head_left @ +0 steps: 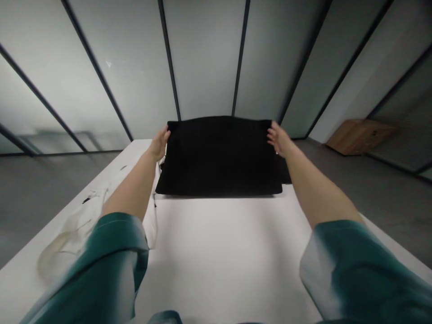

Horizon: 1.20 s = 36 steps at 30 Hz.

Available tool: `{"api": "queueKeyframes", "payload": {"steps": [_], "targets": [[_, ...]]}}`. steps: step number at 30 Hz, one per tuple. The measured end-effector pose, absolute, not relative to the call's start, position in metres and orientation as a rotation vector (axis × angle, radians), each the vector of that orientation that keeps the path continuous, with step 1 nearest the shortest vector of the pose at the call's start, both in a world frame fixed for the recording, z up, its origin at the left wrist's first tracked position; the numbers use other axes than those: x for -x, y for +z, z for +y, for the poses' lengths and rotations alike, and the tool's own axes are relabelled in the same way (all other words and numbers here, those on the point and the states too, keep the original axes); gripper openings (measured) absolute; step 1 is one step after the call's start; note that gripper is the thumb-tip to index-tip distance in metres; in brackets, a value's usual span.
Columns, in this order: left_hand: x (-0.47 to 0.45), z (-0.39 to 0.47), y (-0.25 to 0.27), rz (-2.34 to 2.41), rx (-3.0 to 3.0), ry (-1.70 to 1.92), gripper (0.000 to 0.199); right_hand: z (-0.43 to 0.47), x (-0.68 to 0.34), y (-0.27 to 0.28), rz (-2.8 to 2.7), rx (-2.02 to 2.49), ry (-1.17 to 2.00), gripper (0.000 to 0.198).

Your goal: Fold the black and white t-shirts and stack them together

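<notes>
Holds the black cloth [219, 157] by its upper corners at the far end of the table [226, 243], pinching with both left hand [160, 142] and right hand [281, 140]. Has wide tabletop before the lower edge, with white fabric [76, 231] along the left.

head view | from above white table [222, 252] | facing forward and down | table near, panelled wall [205, 58] farther

Black cloth [219, 155], white table [222, 243]
</notes>
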<state>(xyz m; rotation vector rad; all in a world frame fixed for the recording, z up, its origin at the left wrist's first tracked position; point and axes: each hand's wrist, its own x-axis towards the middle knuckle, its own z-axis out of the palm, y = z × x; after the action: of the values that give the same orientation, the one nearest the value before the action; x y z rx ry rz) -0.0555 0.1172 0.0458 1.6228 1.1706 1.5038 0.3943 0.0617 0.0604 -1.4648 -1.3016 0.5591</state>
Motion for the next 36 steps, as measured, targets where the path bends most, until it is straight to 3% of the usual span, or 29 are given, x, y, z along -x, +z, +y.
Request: {"api": "queueKeyframes", "payload": {"steps": [4,9,14,20,27,36], "targets": [[0.053,0.108,-0.036,1.623,-1.844,0.964,0.075,0.068,-0.375,-0.026,-1.756,1.734,0.482,0.071],[0.070,0.059,-0.096,1.854,-2.171,0.586,0.061,0.032,-0.372,-0.086,-2.043,1.945,0.186,0.059],[0.088,0.031,-0.106,2.128,-2.095,0.721,0.052,0.000,-0.390,-0.100,-1.643,2.064,-0.119,0.052],[0.090,0.017,-0.097,2.164,-1.930,0.808,0.039,-0.016,-0.411,-0.105,-1.240,2.088,0.132,0.044],[0.090,0.013,-0.091,2.122,-1.856,0.879,0.030,-0.017,-0.412,-0.102,-1.286,2.226,0.139,0.041],[0.087,0.008,-0.087,1.952,-1.848,1.206,0.032,-0.014,-0.419,-0.108,-1.352,2.216,0.138,0.036]]}}
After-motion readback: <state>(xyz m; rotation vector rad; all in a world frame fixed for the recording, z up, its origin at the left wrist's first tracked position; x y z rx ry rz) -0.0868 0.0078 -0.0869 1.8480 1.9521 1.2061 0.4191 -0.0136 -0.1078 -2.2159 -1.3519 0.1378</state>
